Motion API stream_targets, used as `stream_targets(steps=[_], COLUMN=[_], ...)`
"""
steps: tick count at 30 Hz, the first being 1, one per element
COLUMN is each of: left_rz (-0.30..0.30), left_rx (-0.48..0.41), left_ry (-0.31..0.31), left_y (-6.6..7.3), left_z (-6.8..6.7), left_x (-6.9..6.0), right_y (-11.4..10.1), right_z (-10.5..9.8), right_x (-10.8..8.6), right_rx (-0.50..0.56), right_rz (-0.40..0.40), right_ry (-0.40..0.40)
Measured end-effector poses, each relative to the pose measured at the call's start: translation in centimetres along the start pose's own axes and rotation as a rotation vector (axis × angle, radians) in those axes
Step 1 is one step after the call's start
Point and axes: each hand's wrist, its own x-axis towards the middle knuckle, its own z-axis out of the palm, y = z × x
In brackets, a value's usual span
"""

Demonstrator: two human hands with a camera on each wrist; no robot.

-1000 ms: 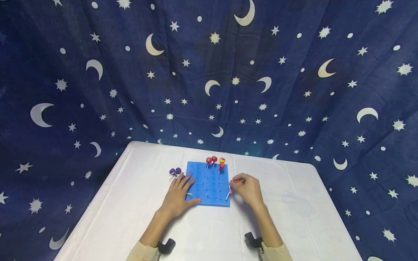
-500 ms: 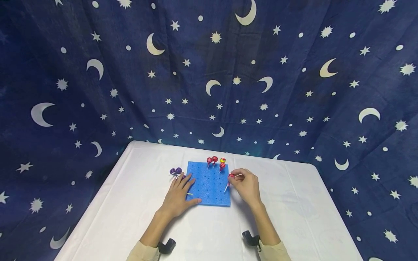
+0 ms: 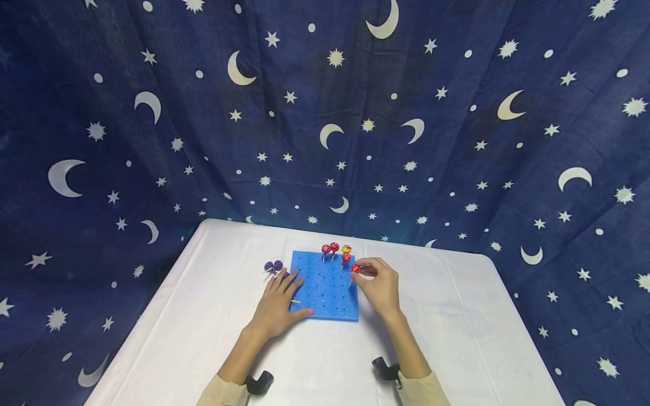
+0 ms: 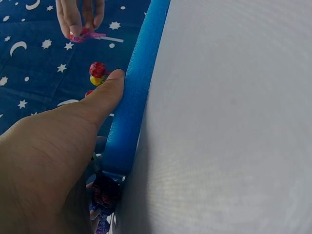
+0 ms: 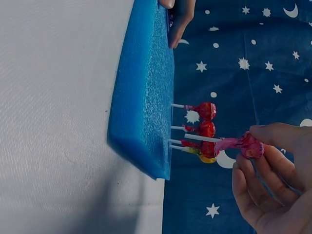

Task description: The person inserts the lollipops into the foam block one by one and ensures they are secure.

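My left hand [image 3: 276, 307] rests spread on the left edge of a blue foam board [image 3: 325, 285] dotted with small holes; its thumb lies on the near edge. Between finger and thumb, my right hand [image 3: 378, 285] pinches a pinkish-red wrapped lollipop [image 5: 251, 145] by its head. The white stick of that lollipop points at the board, and its tip looks apart from the surface in the right wrist view. Red lollipops [image 3: 326, 249] and a yellow-and-red one [image 3: 346, 248] stand upright in the board's far part.
Purple lollipops [image 3: 273, 265] lie left of the board, partly covered by my left fingers. A yellow stick [image 3: 295, 301] shows beside the left hand. White cloth covers the table [image 3: 431, 327]; a dark blue curtain [image 3: 325, 113] with moons and stars hangs behind.
My right hand has moved left and away from me, bringing the lollipop from beside the board's right edge to above its right side. The left hand stays in place.
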Motion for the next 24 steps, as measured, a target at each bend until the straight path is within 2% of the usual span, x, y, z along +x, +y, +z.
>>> stream_targets(steps=[17,24], left_rz=[-0.008,-0.007], left_rx=[0.003,0.004], left_ry=[-0.002,0.003], left_y=[0.1,0.1], left_z=[0.0,0.0], left_x=[0.0,-0.1], right_y=[-0.1,-0.1], right_z=[1.5,2.1], right_x=[0.6,1.0], right_rx=[0.033,0.01], right_rz=[-0.005,-0.014], right_ry=[0.019,0.044])
